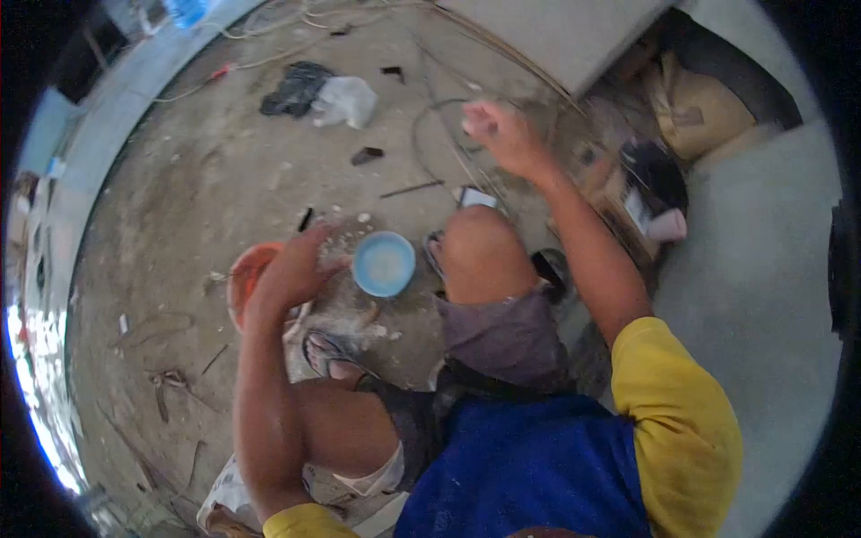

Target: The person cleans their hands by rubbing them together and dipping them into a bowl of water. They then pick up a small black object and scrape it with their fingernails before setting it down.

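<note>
My left hand [300,267] is low over an orange bowl [244,273], partly covering it; its thumb stands apart from the fingers, and I see nothing held. Just right of it sits a light-blue bowl [384,264] with whitish contents, on ground dusted with pale powder and crumbs. My right hand [505,137] is raised beyond my knee, away from both bowls. Its fingers look curled in, slightly blurred; whatever they may hold cannot be made out. Beneath that arm, near the knee, a small white rectangular thing [478,198] shows.
Dark and white plastic bags [345,101] lie ahead, with small black pieces [367,156] and cables [430,117] on the dirt floor. At right are a cardboard box [619,215], a brown sack [704,108] and a pink cup [666,226]. A large pale panel [556,36] stands at top.
</note>
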